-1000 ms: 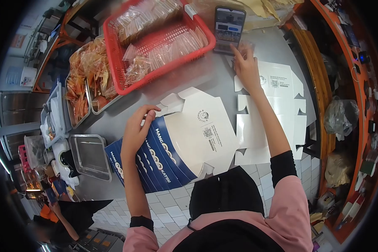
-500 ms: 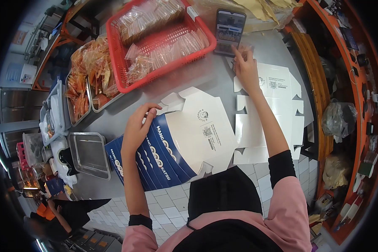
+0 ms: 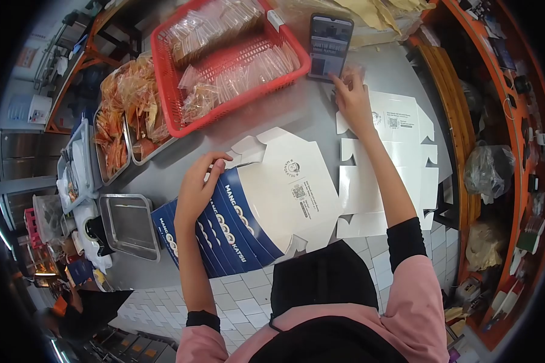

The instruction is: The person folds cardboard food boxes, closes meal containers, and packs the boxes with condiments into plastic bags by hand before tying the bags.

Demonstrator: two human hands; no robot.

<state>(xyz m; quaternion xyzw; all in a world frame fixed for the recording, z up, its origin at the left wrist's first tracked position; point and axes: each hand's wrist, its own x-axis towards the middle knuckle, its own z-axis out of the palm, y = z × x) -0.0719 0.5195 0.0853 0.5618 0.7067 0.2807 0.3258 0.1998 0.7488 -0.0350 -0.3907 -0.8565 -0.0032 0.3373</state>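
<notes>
My left hand (image 3: 201,181) rests on the upper edge of a stack of blue and white printed cartons (image 3: 233,227), fingers loosely bent and thumb apart. The top carton lies partly unfolded, its white inside and flaps facing up. My right hand (image 3: 355,106) reaches to a smartphone (image 3: 330,48) at the back of the table, with a fingertip at the lower part of its lit screen. Beneath my right forearm lie flat white carton blanks (image 3: 399,157) with cut flaps. A small clear packet (image 3: 354,72) is partly hidden behind the right fingers.
A red plastic basket (image 3: 239,100) holds rows of clear packets. Left of it, metal trays (image 3: 130,136) carry bagged orange-brown food. Another metal tray (image 3: 129,227) lies at the left table edge. Orange shelving (image 3: 515,139) stands right; a co-worker (image 3: 82,308) is at lower left.
The phone screen shows a different page. My right fingertip has shifted slightly down and left on it. My left hand stays nearly still. The co-worker at lower left has moved a little.
</notes>
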